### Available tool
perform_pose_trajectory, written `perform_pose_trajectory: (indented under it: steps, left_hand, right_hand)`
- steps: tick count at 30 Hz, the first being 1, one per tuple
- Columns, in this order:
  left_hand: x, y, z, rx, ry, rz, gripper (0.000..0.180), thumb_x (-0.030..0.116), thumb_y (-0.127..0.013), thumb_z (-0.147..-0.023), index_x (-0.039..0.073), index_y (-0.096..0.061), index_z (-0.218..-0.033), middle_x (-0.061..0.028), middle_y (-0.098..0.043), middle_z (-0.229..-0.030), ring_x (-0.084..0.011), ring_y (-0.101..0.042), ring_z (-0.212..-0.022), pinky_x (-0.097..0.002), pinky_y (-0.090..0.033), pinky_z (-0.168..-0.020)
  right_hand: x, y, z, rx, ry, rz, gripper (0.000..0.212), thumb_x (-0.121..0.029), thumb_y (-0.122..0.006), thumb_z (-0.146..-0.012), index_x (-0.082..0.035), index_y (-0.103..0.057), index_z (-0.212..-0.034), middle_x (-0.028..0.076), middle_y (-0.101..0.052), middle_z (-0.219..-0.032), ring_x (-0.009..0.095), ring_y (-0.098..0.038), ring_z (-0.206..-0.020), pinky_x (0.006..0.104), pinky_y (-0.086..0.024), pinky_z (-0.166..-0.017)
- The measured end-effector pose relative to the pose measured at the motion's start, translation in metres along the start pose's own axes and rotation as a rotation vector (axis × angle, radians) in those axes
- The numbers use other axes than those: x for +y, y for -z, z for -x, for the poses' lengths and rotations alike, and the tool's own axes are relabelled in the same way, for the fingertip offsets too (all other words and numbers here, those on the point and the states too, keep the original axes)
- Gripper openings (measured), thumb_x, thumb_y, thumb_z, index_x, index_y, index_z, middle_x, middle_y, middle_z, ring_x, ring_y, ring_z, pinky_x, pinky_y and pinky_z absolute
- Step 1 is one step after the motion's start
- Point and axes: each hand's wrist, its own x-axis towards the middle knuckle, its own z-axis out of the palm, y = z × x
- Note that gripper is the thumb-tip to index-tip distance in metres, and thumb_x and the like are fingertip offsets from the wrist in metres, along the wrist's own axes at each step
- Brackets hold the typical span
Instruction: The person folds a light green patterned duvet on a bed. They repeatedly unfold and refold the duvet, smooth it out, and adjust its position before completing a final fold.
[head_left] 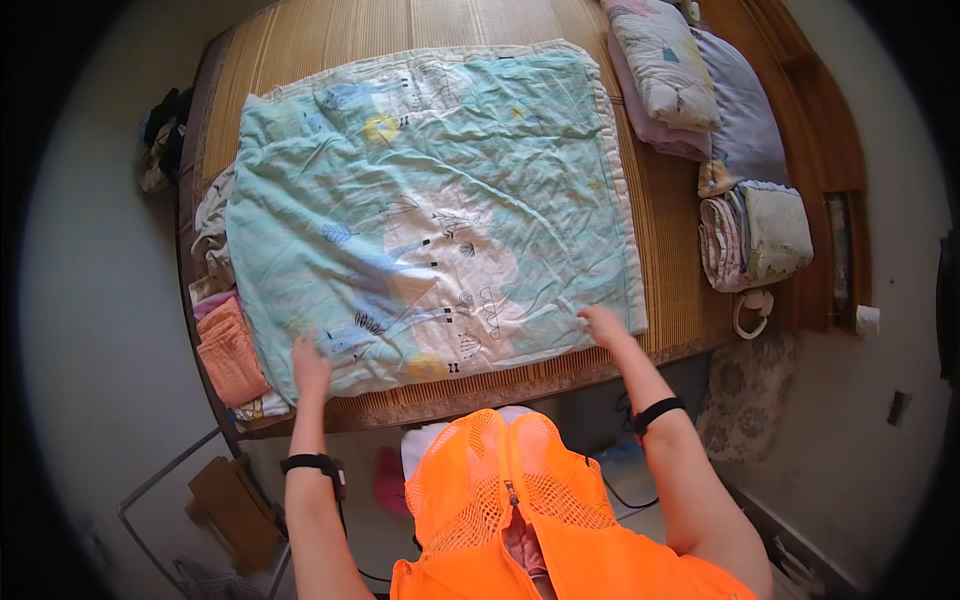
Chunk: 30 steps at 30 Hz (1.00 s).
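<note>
A thin light-green blanket [560, 180] with pale cloud shapes, blue animal figures and a whitish border lies spread over the bed. Wrinkles run across its middle. At its near left corner, my left hand [311, 370] is closed on the cloth, with the fingertips partly lost in the folds. My right hand [605, 325] pinches the blanket near its right front corner, where a small ridge of fabric rises. Both forearms reach forward from the lower edge, each with a black band on it.
The bed has a woven bamboo mat [670, 240]. Folded orange cloth [230, 345] lies at the left edge. Rolled bedding [770, 235], a folded quilt [670, 70] and a grey-lilac pillow [745, 110] line the right side by the wooden headboard [820, 130]. A metal frame [165, 475] stands lower left.
</note>
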Motion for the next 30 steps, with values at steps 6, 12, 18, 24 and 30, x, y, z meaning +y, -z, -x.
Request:
perform_pose_trajectory:
  steps: [6, 12, 18, 24, 30]
  left_hand:
    - [0.109, -0.08, 0.068, -0.173, -0.514, 0.064, 0.057, -0.004, -0.057, -0.072, 0.012, -0.057, -0.128, -0.0174, -0.04, -0.144, -0.0344, -0.041, -0.13, -0.0449, -0.033, -0.108]
    - [0.056, -0.082, 0.089, -0.236, -0.048, 0.256, 0.049, 0.006, -0.062, -0.076, 0.003, -0.055, -0.125, -0.0217, -0.041, -0.141, -0.0397, -0.039, -0.129, -0.0439, -0.035, -0.108]
    - [-0.058, -0.063, 0.075, 0.505, 0.277, 0.372, 0.047, 0.002, -0.056, -0.078, -0.001, -0.052, -0.125, -0.023, -0.046, -0.135, -0.0389, -0.041, -0.128, -0.0436, -0.032, -0.109]
    - [-0.137, -0.046, 0.05, 0.284, 0.706, 0.605, 0.054, 0.007, -0.061, -0.082, -0.001, -0.045, -0.132, -0.0177, -0.041, -0.139, -0.0341, -0.041, -0.129, -0.041, -0.035, -0.106]
    - [-0.136, -0.061, 0.044, 0.419, 1.246, 1.85, 0.049, 0.017, -0.071, -0.085, -0.003, -0.051, -0.125, -0.0135, -0.059, -0.119, -0.0235, -0.06, -0.104, -0.0386, -0.054, -0.083]
  right_hand:
    - [-0.126, -0.075, -0.004, 0.048, 0.397, 0.034, 0.054, -0.003, -0.062, -0.076, -0.013, -0.052, -0.128, 0.012, -0.051, -0.134, 0.034, -0.051, -0.119, 0.0425, -0.046, -0.095]
    - [-0.101, -0.079, -0.012, -0.227, 0.196, 0.194, 0.069, -0.021, -0.08, -0.067, -0.007, -0.052, -0.128, 0.014, -0.045, -0.141, 0.036, -0.048, -0.124, 0.0411, -0.044, -0.101]
    - [-0.093, -0.079, -0.018, -0.281, 0.127, 0.237, 0.062, -0.02, -0.077, -0.072, -0.004, -0.053, -0.127, 0.018, -0.051, -0.134, 0.035, -0.051, -0.121, 0.0409, -0.045, -0.099]
    - [-0.176, -0.123, -0.024, -0.237, 0.169, 0.101, 0.05, -0.021, -0.072, -0.076, -0.007, -0.058, -0.121, 0.019, -0.061, -0.115, 0.034, -0.06, -0.105, 0.0398, -0.048, -0.089]
    - [-0.289, -0.157, -0.027, -0.237, 0.329, 0.088, 0.04, -0.018, -0.071, -0.078, -0.007, -0.061, -0.115, 0.019, -0.061, -0.113, 0.035, -0.059, -0.105, 0.0408, -0.048, -0.088]
